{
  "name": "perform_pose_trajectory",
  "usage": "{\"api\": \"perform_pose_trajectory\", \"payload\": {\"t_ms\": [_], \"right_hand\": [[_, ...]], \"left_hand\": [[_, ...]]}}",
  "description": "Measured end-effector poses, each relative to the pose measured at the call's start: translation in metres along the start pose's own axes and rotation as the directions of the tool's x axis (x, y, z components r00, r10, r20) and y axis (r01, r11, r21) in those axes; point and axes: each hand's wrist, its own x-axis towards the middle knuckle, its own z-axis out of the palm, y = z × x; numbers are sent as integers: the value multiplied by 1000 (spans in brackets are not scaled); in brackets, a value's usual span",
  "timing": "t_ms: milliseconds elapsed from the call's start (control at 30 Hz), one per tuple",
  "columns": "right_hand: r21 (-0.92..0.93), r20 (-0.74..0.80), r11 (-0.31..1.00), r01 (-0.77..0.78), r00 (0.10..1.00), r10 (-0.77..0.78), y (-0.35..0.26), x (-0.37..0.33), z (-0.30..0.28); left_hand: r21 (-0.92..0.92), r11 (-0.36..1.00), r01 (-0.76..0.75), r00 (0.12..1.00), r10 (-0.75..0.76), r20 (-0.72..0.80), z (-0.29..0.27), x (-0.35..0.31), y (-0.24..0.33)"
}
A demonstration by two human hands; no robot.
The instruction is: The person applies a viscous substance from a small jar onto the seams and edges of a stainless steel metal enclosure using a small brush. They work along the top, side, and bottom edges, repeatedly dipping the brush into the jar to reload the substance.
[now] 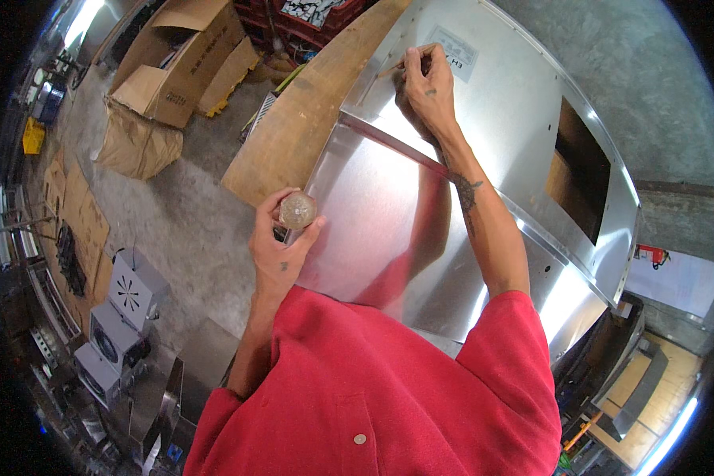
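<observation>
one left hand (276, 252) grips one round-topped tool (297, 211); right hand (428, 87) (fingers pinched) holds one pencil (391, 69).

A shiny bent metal sheet (484, 151) lies across the wooden bench; at its 8 o'clock edge, a tool with a round clear handle (297, 210) stands upright

Open cardboard boxes (184, 62) sit on the concrete floor (184, 208). Grey fan units (117, 321) stand nearby, beside a yellow crate (33, 136)
</observation>
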Motion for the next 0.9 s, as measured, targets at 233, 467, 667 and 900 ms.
{"api": "perform_pose_trajectory", "payload": {"t_ms": [233,467,667,900], "right_hand": [[-13,10,1000,-14,1000,14,0,0,0],[-3,20,1000,0,1000,0,-11,-3,0],[-3,24,1000,6,1000,-6,-1,0,-1],[-6,33,1000,17,999,-16,-1,-1,0]], "left_hand": [[3,1000,15,1000,-15,-7,2,-2,-2],[30,999,14,998,-16,54,-2,-2,1],[2,1000,-19,1000,19,10,3,-3,-5],[-5,1000,29,999,-29,30,2,-4,-6]]}}
